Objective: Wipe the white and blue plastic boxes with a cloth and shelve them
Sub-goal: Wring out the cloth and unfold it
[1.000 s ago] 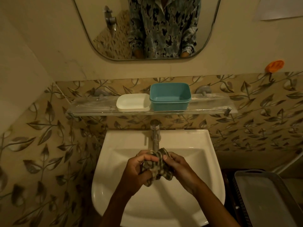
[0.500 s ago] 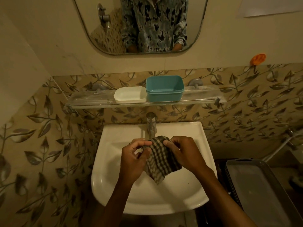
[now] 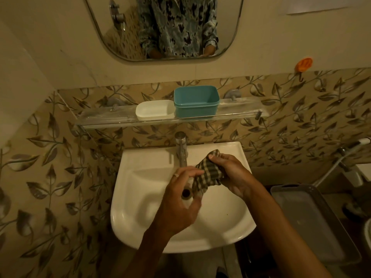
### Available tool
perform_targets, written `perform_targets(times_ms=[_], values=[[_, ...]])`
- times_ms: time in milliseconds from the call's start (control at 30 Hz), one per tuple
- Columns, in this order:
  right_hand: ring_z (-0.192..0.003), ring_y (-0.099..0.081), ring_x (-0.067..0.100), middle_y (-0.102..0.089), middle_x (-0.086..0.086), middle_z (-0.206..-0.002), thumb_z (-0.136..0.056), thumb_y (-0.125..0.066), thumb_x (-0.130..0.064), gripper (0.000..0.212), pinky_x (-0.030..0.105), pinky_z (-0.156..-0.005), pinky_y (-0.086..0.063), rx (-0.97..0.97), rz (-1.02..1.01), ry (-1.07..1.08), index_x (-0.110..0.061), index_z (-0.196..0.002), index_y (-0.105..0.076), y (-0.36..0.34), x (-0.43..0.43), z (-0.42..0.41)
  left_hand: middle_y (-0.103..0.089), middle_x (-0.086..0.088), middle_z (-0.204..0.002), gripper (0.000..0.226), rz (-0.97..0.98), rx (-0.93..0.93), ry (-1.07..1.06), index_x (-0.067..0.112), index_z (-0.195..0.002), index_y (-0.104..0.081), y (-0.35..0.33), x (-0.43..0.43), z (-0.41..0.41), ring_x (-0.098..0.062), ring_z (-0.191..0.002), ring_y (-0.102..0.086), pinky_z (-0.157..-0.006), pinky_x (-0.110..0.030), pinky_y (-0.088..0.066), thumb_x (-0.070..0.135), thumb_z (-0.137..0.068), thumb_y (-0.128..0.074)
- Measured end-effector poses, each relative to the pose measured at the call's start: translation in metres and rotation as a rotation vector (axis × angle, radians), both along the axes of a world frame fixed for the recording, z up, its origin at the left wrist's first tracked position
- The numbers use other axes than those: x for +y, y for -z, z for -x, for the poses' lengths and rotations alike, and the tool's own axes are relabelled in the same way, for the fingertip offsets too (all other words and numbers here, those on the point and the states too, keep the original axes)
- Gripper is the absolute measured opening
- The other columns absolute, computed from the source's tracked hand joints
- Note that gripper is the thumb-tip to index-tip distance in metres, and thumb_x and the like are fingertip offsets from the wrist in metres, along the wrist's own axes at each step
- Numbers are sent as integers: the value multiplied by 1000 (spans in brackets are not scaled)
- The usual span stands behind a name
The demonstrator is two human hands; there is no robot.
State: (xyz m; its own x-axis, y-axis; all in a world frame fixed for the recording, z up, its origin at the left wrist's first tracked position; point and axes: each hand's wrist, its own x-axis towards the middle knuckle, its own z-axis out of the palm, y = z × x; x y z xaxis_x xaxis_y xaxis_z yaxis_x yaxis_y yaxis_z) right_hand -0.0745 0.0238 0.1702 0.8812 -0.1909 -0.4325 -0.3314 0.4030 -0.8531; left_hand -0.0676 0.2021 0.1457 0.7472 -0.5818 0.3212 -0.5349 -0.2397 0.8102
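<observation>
**Cloth in right hand over basin; both boxes on shelf**

Hidden or unclear from my feed: left hand [image 3: 181, 199] blocks the lower end of the checked cloth [image 3: 208, 175] and the basin drain area. There's a small dark round thing near the left thumb, can't identify it. Grey tray [image 3: 313, 223] at the right is cut off by the frame edge. Low warm light, detail is soft.

Pose: both forearms come up from the bottom edge and meet over the white washbasin [image 3: 140, 197], just below the tap [image 3: 181, 149]. Right hand [image 3: 228, 171] sits higher and further back than the left.

Fingers: right fingers are closed round the bunched cloth, thumb on top. Left fingers are loosely curled, tips touching the cloth's left edge; can't tell if they actually pinch it. Ring on one left finger.

White box [image 3: 154, 112] and blue box [image 3: 196, 101] stand side by side, touching, on the glass shelf [image 3: 104, 119] above the basin, blue to the right.
</observation>
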Motion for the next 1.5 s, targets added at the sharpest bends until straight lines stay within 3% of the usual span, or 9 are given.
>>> perform_targets(times_ms=[100, 300, 500, 667, 867, 1033, 1200, 1367, 1500], values=[[-84, -67, 22, -68, 15, -92, -93, -58, -17, 26, 30, -69, -56, 1, -24, -2, 3, -109, -61, 3, 0, 0, -46, 12, -127, 56, -52, 48, -7, 30, -125, -51, 2, -6, 1, -2, -115, -48, -89, -10, -45, 33, -75, -76], [-89, -62, 30, -63, 24, -97, -75, -70, -23, 52, 33, -73, -53, -68, -19, -95, 14, -109, -61, 7, 5, 8, -68, 7, -102, 28, 88, 277, -137, 21, -107, -68, 1, -4, -16, -4, -93, -65, -70, -16, -54, 10, -82, -70], [-83, -70, 22, -73, 14, -90, -81, -67, 4, 21, 27, -71, -57, -59, 107, -99, 1, -101, -70, 26, 5, 13, -73, 6, -87, 11, 77, 379, -151, 16, -94, -71, 6, 4, -27, -4, -82, -69, -74, -17, -52, 12, -87, -64], [-70, -60, 11, -66, -1, -71, -93, -54, -5, 24, 22, -61, -47, -43, 487, -95, -14, -76, -68, 33, -4, 24, -66, 11, -79, 12, -11, 331, -146, 22, -89, -64, 7, 11, -38, 4, -75, -62, -69, -13, -46, 17, -93, -54], [-63, -56, 7, -59, 8, -67, -92, -60, -11, 19, 21, -59, -45, -184, 710, 2, 2, -77, -63, 23, -30, 53, -68, 8, -91, 13, -102, 295, -9, 23, -93, -66, 6, -6, -50, -3, -87, -64, -77, -18, -48, 18, -94, -54], [-80, -65, 31, -66, 18, -81, -91, -62, -15, 18, 45, -70, -52, -272, 804, 167, 0, -83, -66, 8, -69, 95, -69, 11, -88, 8, -105, 296, 281, 28, -92, -66, -8, -54, -39, -4, -86, -64, -74, -19, -52, 24, -88, -61], [-82, -66, 9, -69, 8, -88, -89, -62, 0, 8, 20, -70, -53, -303, 874, 408, 3, -90, -69, 5, -104, 150, -66, 8, -80, 7, -21, 221, 391, 24, -81, -64, -11, -118, -6, -3, -75, -61, -68, -18, -49, 25, -86, -59], [-78, -67, 10, -71, 1, -81, -88, -66, -10, 8, 33, -68, -56, -85, 1034, 363, -10, -83, -73, 48, -168, 196, -66, 0, -76, 15, -300, 277, 445, 16, -79, -64, 43, -206, 20, -13, -75, -63, -69, -31, -48, 28, -87, -61], [-78, -66, 5, -71, -3, -81, -88, -66, -11, 9, 21, -68, -52, -34, 1013, 437, -13, -83, -73, 80, -239, 216, -67, 4, -80, 14, -313, 388, 427, 18, -85, -66, 73, -283, 30, -8, -78, -64, -70, -26, -50, 31, -87, -63]])
